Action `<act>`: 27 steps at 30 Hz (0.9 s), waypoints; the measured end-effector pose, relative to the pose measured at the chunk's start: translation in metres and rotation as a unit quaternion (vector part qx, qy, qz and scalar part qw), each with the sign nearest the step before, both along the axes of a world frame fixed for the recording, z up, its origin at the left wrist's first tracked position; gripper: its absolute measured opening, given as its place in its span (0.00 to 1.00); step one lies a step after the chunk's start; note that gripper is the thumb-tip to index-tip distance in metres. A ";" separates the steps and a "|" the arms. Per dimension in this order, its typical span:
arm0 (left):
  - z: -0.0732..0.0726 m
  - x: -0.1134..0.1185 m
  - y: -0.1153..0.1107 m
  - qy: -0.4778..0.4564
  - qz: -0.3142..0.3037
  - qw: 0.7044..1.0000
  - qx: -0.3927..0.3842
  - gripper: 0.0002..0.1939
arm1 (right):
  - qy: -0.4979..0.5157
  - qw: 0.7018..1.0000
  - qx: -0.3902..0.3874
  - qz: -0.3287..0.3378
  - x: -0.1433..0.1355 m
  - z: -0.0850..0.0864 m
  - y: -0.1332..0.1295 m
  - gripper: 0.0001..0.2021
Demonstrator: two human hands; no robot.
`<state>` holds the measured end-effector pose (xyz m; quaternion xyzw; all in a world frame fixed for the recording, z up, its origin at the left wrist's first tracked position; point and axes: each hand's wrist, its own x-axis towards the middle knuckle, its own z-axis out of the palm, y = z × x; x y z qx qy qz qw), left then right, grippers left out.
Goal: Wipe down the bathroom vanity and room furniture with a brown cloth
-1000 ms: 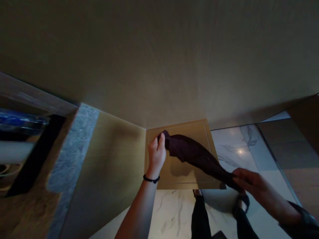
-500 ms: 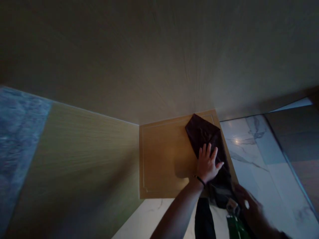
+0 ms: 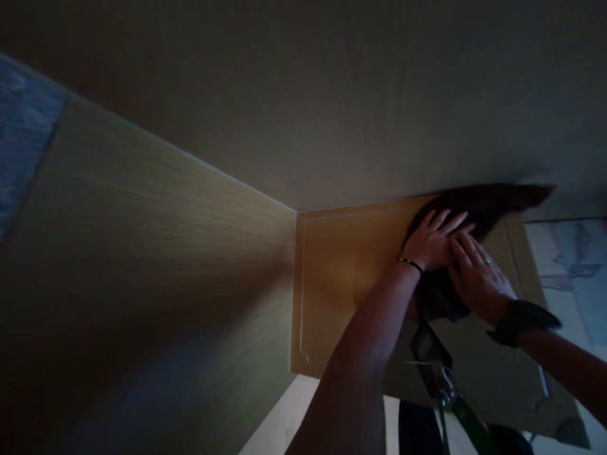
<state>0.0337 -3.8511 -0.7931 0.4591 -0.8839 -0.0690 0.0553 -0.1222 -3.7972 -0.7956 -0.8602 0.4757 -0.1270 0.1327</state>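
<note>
A dark maroon cloth [image 3: 497,201] lies bunched on a wooden surface with a grooved border [image 3: 332,272], its far end stretching right along the wall. My left hand [image 3: 432,243] rests flat on this cloth, fingers stretched out; a thin bracelet is at the wrist. Beside and partly over its fingertips lies my right hand [image 3: 478,272], also flat with fingers extended, a ring on one finger and a dark band at the wrist. What is under the palms is hidden.
A plain wall [image 3: 284,114] rises right behind the surface, and a wood-grain panel [image 3: 199,253] stands at the left. A badge on a green lanyard [image 3: 467,420] hangs below my hands. White marbled flooring [image 3: 573,278] shows at the right.
The view has shifted. My right hand has come up from the lower right to join my left hand on the cloth. The cloth is now bunched, with one end spread rightward along the wall.
</note>
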 end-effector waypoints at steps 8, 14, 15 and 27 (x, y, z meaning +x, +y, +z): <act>0.015 0.197 0.128 -0.074 0.364 0.928 0.034 0.32 | -0.054 0.979 0.064 0.185 0.142 0.016 0.083 0.23; 0.020 0.166 0.315 -0.135 0.482 0.861 0.086 0.30 | -0.090 0.977 0.081 0.178 0.044 0.013 0.173 0.24; 0.018 0.150 0.333 -0.142 0.509 0.845 0.080 0.29 | -0.089 0.979 0.084 0.162 0.016 0.013 0.183 0.25; 0.012 -0.154 0.223 0.011 0.081 0.996 0.036 0.34 | -0.053 0.974 0.109 -0.190 -0.185 0.028 0.265 0.26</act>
